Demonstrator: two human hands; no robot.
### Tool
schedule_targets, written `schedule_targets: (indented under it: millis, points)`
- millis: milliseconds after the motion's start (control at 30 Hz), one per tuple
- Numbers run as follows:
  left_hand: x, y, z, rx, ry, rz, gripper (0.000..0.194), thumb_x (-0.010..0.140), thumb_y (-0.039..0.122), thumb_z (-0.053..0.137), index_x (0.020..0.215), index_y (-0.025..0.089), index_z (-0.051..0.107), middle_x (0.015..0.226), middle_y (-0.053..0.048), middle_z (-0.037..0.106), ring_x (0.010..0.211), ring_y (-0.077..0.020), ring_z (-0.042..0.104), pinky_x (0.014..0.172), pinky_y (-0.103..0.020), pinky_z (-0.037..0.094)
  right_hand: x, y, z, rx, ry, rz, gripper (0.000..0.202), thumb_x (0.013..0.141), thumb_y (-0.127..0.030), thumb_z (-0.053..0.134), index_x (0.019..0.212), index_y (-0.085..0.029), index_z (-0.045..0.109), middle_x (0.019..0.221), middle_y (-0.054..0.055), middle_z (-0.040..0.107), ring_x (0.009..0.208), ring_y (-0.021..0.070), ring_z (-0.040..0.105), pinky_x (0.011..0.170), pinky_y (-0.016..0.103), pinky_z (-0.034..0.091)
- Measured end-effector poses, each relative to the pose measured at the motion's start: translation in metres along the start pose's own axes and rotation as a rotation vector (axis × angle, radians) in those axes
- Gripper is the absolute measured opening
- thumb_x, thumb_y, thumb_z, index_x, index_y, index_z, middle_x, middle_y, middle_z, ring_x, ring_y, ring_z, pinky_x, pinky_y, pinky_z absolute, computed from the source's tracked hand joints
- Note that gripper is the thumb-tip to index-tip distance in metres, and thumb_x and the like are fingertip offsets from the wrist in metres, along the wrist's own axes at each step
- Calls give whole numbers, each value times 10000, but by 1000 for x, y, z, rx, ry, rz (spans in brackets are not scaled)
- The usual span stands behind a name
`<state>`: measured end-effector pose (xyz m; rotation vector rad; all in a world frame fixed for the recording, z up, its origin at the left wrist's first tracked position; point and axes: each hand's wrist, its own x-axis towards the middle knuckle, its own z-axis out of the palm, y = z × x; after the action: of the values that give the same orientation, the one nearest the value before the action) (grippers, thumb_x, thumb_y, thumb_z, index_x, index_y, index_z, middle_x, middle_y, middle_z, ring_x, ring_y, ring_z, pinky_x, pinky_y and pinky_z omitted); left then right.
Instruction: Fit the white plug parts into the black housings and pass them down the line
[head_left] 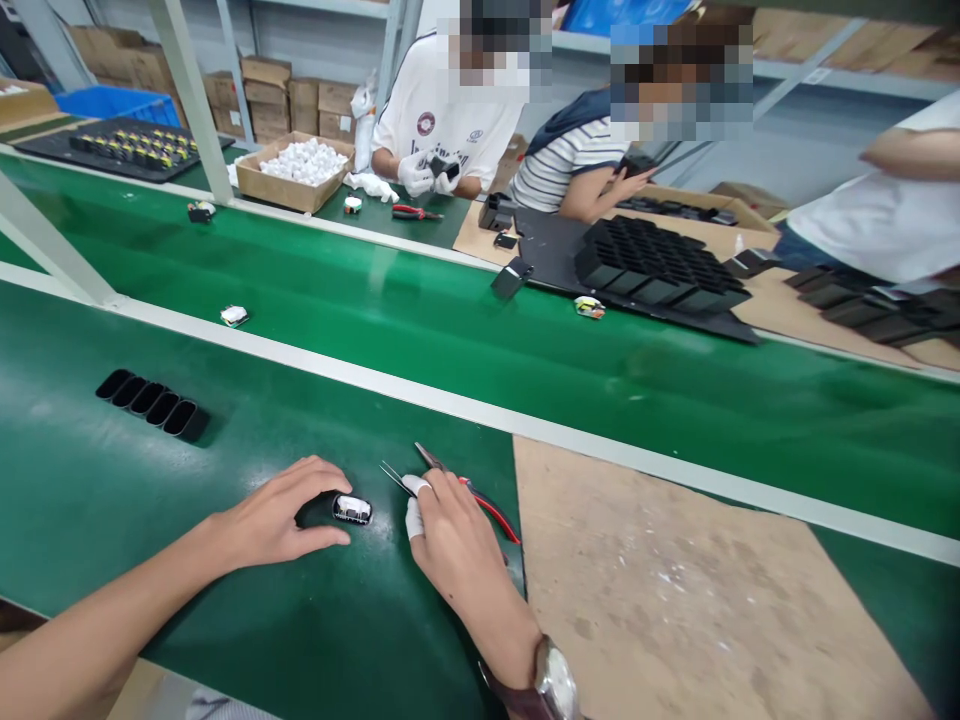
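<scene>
White-topped black housing [352, 509]: one, on the green worktop [262, 640], between our two hands. Cardboard sheet [675, 600]: one, lying flat at our right. Row of open black housings [154, 403]: five, at our far left. Left hand [274, 520]: grip open, curved about the white-topped housing; contact, we cannot tell. Right hand [461, 535]: grip closed on tweezers [395, 478], tips parted. Red-handled pliers [491, 508]: one pair, partly hidden behind our right hand. Finger covers [415, 520]: two, white, on our right hand.

Assembly workshop: green conveyor [420, 310], workers [450, 110] opposite (cartons [304, 105] behind).
</scene>
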<state>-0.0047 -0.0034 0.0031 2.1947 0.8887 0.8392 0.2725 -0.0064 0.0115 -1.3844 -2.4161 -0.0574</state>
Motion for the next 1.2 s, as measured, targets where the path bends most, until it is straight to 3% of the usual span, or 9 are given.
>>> schedule_targets:
  millis: [133,233,467,567,667,800,867,1000,1200]
  points:
    - [0,1,0,49,43,136,265,974,183,742,1214,198,631,1246,-131,690,1145,-254,685,995,-405,542,3,-9,-7,271,67,-48,227,1025,-126,517,1219,-172,625,1080,115,643,990,269,625,894,449,566]
    - [2,2,1,89,69,195,181,983,122,710,1145,194,674,1193,-122,710,1073,-241,707,943,-394,548,3,-17,-13,476,59,-123,220,1033,-178,592,1251,-194,619,1132,113,638,1030,257,616,875,422,566]
    - [2,-1,4,56,98,214,134,977,100,710,1083,180,692,1228,-149,725,1065,-242,737,924,-389,588,4,-25,-8,486,1,-144,107,1017,-154,604,1104,-180,660,1083,108,664,978,257,614,835,445,540]
    - [1,-1,8,-1,99,201,128,966,100,720,1056,189,700,1230,-145,745,1091,-248,744,935,-381,610,5,-23,-5,523,23,-151,158,1009,-145,620,1153,-199,657,1087,86,675,1001,247,630,853,427,545]
    - [3,1,11,-156,132,25,79,959,153,741,1019,203,728,1188,-124,773,1049,-241,763,897,-360,627,4,-22,-2,522,70,-157,319,1032,-167,606,1344,-227,589,1134,76,688,1040,236,649,901,421,557]
    - [12,1,2,-731,334,-502,192,901,328,832,921,169,726,905,-74,800,789,-191,775,745,-312,656,3,-18,7,363,214,-79,409,1060,-220,575,1461,-186,500,1213,124,680,1088,260,649,938,444,563]
    - [17,-1,-5,-1012,438,-677,282,854,382,877,865,151,716,813,-52,785,715,-165,760,708,-284,657,3,-14,13,197,241,-56,381,1062,-217,554,1434,-144,522,1185,144,682,1066,290,646,911,469,563]
    - [22,-7,-13,-1251,582,-762,308,781,328,941,796,138,700,840,-52,798,745,-152,774,712,-236,659,4,-9,24,-2,197,-45,368,1056,-158,479,1414,-93,531,1130,154,678,1019,312,638,854,474,555]
    - [21,-9,-14,-1266,610,-768,289,782,299,944,803,129,711,874,-65,807,763,-160,781,720,-247,666,1,-3,30,-62,164,-74,441,954,-14,432,1374,-90,544,1088,141,670,973,291,620,842,444,533]
